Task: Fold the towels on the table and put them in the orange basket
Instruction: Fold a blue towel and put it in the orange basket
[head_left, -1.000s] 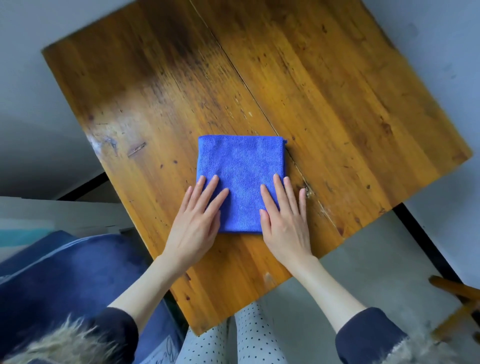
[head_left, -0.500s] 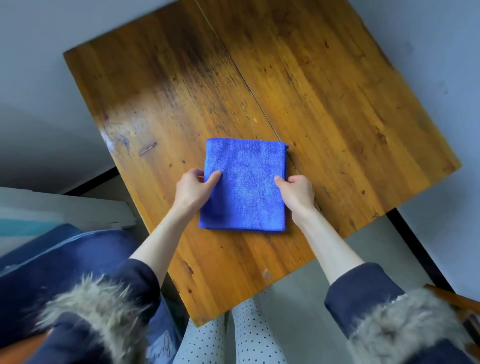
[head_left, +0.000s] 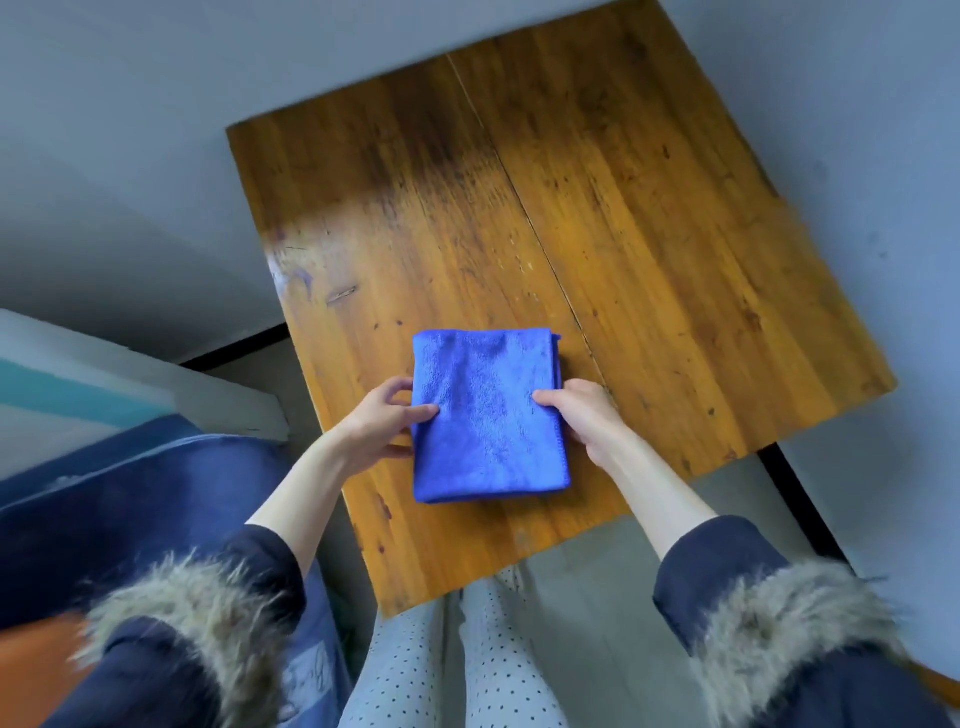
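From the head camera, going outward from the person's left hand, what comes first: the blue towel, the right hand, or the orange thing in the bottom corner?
1. Blue towel: the left hand grips its left edge.
2. Right hand: grips the towel's opposite edge.
3. Orange thing: farthest, bottom-left corner, off the table.

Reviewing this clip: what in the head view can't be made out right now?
- Orange basket: only a blurred orange patch at the lower left edge, unidentifiable.
- Fingers of the left hand and right hand: tucked under the folded blue towel.
- Towel's underside: against the table.
- Other towels: none visible.
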